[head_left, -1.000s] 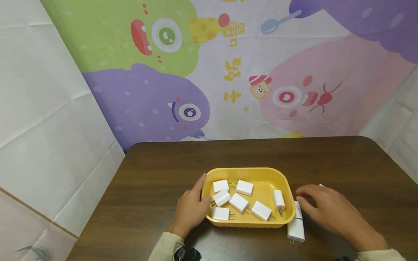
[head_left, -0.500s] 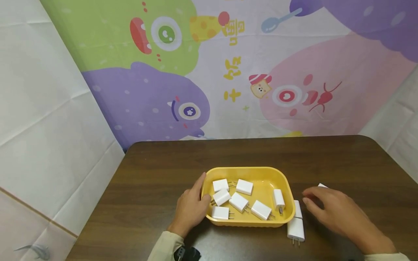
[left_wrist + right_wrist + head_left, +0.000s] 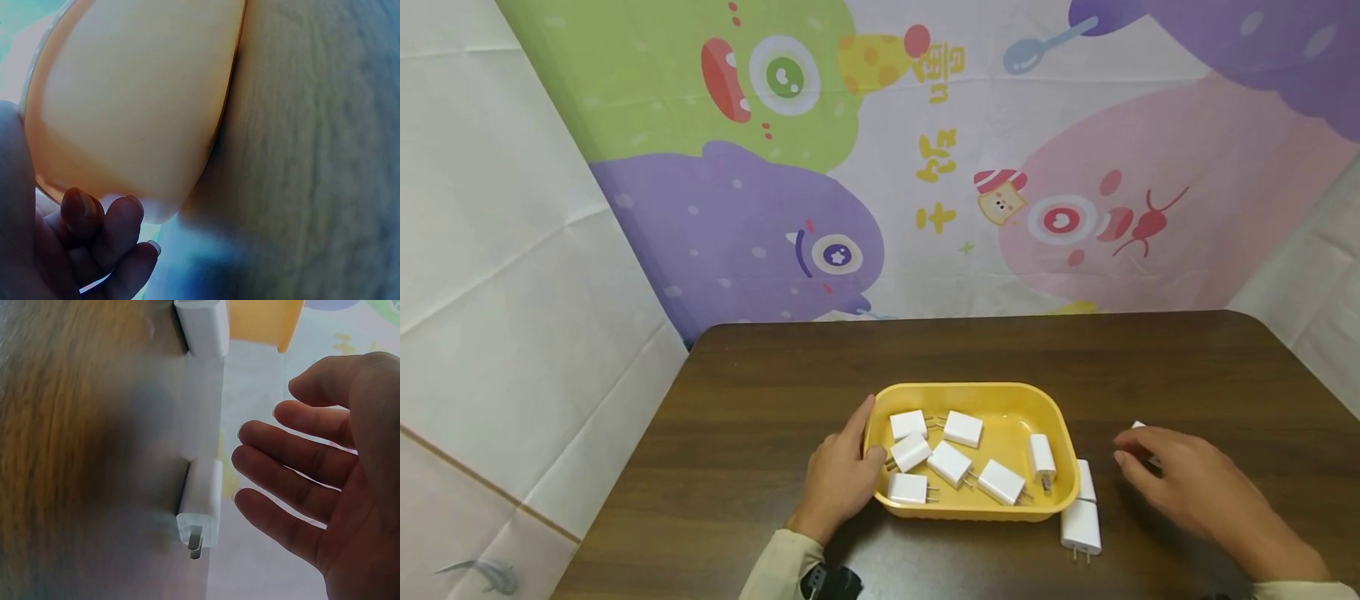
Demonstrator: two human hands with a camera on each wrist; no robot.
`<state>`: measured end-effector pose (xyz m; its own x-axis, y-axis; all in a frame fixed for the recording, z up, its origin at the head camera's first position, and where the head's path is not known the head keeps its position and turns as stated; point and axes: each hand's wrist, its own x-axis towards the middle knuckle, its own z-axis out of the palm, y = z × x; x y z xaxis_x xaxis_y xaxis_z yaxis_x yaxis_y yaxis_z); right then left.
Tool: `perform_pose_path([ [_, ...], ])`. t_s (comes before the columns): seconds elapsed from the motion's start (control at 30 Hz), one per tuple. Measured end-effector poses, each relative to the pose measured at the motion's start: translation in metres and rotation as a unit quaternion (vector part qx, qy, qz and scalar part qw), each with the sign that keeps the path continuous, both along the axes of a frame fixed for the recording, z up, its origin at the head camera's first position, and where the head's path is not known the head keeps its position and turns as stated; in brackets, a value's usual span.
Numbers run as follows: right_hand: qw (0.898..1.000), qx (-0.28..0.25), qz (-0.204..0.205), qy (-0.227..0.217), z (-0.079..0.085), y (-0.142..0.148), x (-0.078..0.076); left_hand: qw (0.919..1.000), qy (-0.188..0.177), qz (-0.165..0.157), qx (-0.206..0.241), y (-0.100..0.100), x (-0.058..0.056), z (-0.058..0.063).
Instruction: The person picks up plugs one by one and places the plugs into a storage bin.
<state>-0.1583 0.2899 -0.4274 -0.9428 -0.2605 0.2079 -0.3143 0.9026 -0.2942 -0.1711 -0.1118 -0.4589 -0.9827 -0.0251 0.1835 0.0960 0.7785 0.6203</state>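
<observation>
A yellow plastic tray [image 3: 985, 514] sits on the table holding several white plug chargers [image 3: 950, 463]. My left hand [image 3: 838, 479] grips its left end, thumb over the rim; in the left wrist view, curled fingers [image 3: 125, 219] lie against the tray's outer wall. To the right of the tray, my right hand [image 3: 1202, 492] hovers over the table with nothing in it. Mostly hidden behind that hand is a white charger [image 3: 1138, 424]. In the right wrist view a charger [image 3: 203, 494] with its prongs showing stands apart from the loosely bent fingers.
Two white chargers [image 3: 1080, 525] lie end to end on the dark wooden table [image 3: 760, 400], close against the tray's right side. A cartoon-printed cloth [image 3: 925, 275] hangs behind the table's far edge. White sheets [image 3: 512, 250] flank the table.
My right hand has moved rightward, away from the tray and the two chargers beside it. The left hand and the tray have stayed in place.
</observation>
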Motion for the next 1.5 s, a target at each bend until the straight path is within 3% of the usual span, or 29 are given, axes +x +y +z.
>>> perform_pose_path([
  [0.5,1.000,0.004,0.002,-0.009,-0.004,0.015,-0.008,1.0000,0.004,-0.002,-0.002,0.000,-0.001,-0.001],
  [1.03,0.999,0.005,0.001,0.032,-0.011,0.025,-0.018,1.0000,0.008,0.000,0.001,-0.001,0.000,0.000],
  [1.27,0.999,0.029,-0.025,-0.021,-0.013,0.027,-0.023,1.0000,0.005,-0.003,-0.003,-0.001,-0.001,0.000],
  [1.5,0.999,0.051,-0.009,0.006,-0.016,0.031,-0.026,1.0000,0.002,-0.001,-0.002,0.000,0.000,0.000],
])
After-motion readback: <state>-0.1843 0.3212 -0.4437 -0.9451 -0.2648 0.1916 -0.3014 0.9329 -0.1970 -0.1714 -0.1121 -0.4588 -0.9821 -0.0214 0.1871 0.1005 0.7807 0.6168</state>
